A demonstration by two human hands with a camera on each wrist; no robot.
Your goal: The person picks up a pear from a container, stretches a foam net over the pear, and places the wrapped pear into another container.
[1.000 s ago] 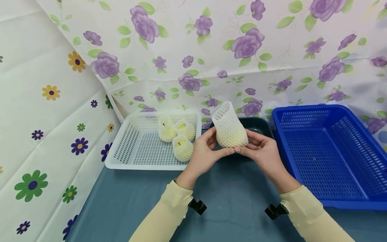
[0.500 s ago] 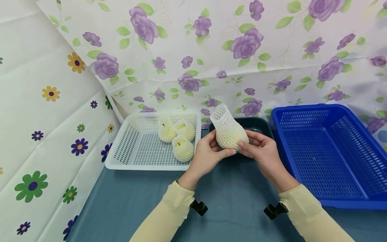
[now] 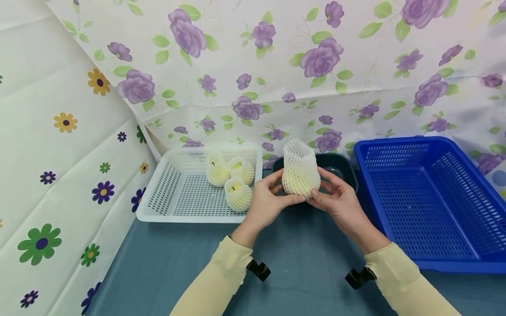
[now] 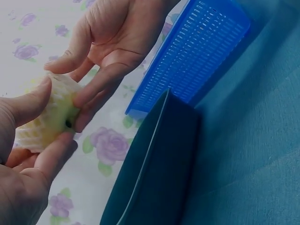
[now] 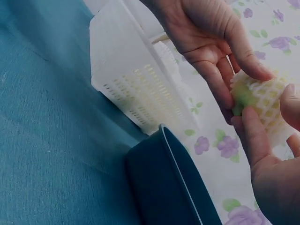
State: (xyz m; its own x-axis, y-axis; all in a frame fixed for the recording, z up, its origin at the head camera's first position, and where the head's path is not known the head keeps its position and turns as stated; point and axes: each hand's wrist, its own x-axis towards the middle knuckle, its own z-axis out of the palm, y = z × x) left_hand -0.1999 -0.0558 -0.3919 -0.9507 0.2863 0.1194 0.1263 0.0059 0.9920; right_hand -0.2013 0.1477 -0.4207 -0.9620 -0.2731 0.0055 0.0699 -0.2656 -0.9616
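Both hands hold one yellow-green apple in a white foam net [image 3: 301,173], raised over the near side of a dark green bin. My left hand [image 3: 269,197] grips its left side, thumb along the bottom. From the right, my right hand [image 3: 336,195] holds it with the thumb low on the front and fingers behind. The net's loose open end stands up above the fruit. In the left wrist view, the apple's underside [image 4: 65,117] shows bare, with a small dark spot and fingertips of both hands around it.
Left, a white perforated basket [image 3: 166,213] holds three netted apples [image 3: 239,195]. The dark green bin [image 3: 348,173] stands behind the hands. A large blue perforated basket [image 3: 431,210] is at right. A floral sheet [image 3: 237,57] hangs behind the blue-green table [image 3: 300,263].
The net's open end leaned further left half a second ago and now stands nearly upright. Both hands keep their hold on the netted apple, turning it slightly in place.
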